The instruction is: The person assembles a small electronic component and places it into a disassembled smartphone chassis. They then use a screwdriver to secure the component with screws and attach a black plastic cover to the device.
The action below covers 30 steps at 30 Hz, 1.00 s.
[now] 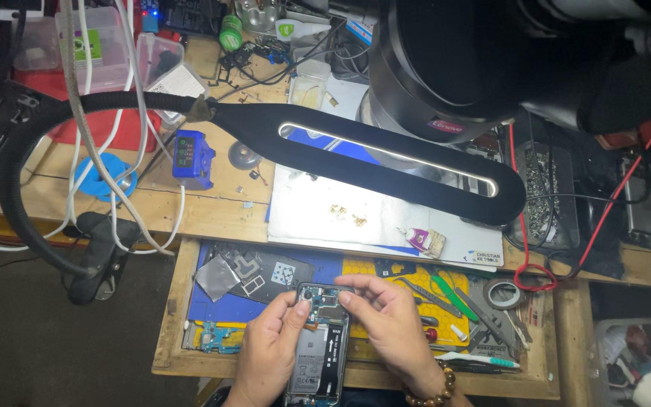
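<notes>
The person is working on an opened phone (318, 343) that is lying over the front part of a pulled-out wooden drawer (171, 301), below the desk edge. The left hand (269, 350) is closing around the phone's left side, with the thumb pressing near the top corner. The right hand (386, 316) is resting on the upper right edge, and its fingertips (346, 298) are pinching close together at the top of the phone; whether they are holding a small part there, I cannot tell.

The phone is probably light and stiff, but fragile now: the back cover is off, so the circuit board and thin cables are lying bare. It seems safer to be holding it by the metal frame at the long sides, not by the inner parts.

It is showing a grey battery (312, 362) in the middle, a dark strip beside it, and green-blue board parts above. A black desk lamp (386, 158) is shining over the workplace.
</notes>
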Each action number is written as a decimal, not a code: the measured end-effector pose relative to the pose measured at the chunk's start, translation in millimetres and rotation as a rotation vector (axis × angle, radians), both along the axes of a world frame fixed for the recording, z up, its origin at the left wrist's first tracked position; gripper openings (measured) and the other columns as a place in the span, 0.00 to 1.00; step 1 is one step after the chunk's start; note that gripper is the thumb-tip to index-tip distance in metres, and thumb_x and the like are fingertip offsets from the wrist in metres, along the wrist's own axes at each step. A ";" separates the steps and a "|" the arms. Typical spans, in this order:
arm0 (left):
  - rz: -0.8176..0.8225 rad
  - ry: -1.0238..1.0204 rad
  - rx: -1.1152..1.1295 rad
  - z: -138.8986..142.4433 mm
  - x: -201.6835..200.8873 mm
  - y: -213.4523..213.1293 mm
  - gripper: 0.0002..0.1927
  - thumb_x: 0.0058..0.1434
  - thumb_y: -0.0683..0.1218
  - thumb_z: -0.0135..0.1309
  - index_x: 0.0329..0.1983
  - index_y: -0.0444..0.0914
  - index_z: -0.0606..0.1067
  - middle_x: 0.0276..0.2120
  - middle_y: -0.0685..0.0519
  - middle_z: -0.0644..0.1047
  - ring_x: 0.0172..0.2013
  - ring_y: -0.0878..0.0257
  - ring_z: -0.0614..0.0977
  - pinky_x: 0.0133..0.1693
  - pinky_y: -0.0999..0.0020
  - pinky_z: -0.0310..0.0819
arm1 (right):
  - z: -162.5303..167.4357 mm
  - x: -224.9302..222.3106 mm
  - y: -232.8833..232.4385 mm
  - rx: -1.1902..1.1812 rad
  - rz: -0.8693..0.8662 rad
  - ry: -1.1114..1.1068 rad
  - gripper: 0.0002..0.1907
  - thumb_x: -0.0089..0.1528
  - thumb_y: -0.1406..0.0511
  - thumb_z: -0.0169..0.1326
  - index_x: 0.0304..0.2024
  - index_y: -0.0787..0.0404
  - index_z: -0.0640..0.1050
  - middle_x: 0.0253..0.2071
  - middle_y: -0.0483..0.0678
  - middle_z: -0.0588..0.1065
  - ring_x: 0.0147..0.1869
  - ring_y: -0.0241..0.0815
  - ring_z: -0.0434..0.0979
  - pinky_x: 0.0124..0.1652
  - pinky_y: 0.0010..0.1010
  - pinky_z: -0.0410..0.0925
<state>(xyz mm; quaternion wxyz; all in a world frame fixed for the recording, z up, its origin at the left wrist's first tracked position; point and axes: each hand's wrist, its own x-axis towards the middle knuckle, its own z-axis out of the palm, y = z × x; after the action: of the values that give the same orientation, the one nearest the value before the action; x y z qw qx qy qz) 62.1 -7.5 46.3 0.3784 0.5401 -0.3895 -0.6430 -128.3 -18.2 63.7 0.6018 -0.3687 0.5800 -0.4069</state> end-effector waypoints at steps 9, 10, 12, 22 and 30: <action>-0.024 -0.021 -0.007 0.5 -1.2 0.9 0.15 0.67 0.51 0.51 0.44 0.36 0.81 0.24 0.57 0.83 0.27 0.76 0.76 0.30 0.75 0.72 | 1.3 6.9 -0.9 0.080 0.014 -0.070 0.11 0.60 0.72 0.58 0.46 0.69 0.79 0.37 0.46 0.80 0.38 0.30 0.76 0.39 0.20 0.70; -0.028 -0.035 -0.022 1.0 -1.0 0.8 0.15 0.67 0.51 0.51 0.44 0.37 0.81 0.24 0.57 0.83 0.27 0.76 0.76 0.30 0.75 0.72 | -0.4 10.0 -2.4 0.109 -0.005 -0.108 0.11 0.60 0.72 0.58 0.45 0.68 0.78 0.37 0.46 0.80 0.39 0.31 0.77 0.40 0.21 0.71; -0.034 -0.049 -0.048 1.7 -0.2 0.6 0.15 0.67 0.51 0.51 0.44 0.37 0.81 0.24 0.57 0.83 0.28 0.76 0.76 0.30 0.75 0.72 | -2.6 13.6 -3.6 0.138 -0.031 -0.160 0.09 0.60 0.72 0.57 0.43 0.68 0.78 0.37 0.47 0.80 0.39 0.32 0.78 0.41 0.22 0.71; -0.120 0.077 -0.053 0.4 8.7 2.0 0.17 0.66 0.48 0.51 0.55 0.37 0.79 0.31 0.57 0.84 0.32 0.75 0.79 0.35 0.77 0.75 | -9.5 16.7 -1.7 0.139 -0.101 -0.234 0.05 0.62 0.71 0.54 0.40 0.67 0.77 0.35 0.47 0.79 0.39 0.32 0.76 0.41 0.23 0.69; -0.099 0.041 -0.016 5.0 6.6 1.6 0.15 0.67 0.48 0.51 0.51 0.37 0.81 0.29 0.57 0.83 0.31 0.75 0.78 0.33 0.76 0.75 | -9.6 19.2 -1.8 0.128 -0.132 -0.233 0.06 0.61 0.71 0.54 0.40 0.67 0.77 0.35 0.47 0.79 0.38 0.32 0.76 0.40 0.23 0.69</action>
<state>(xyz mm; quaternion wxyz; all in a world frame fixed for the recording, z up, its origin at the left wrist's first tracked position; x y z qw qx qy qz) 68.7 -5.9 51.3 0.3584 0.5039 -0.4130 -0.6687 -109.1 -20.0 54.1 0.6590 -0.2410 0.5541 -0.4479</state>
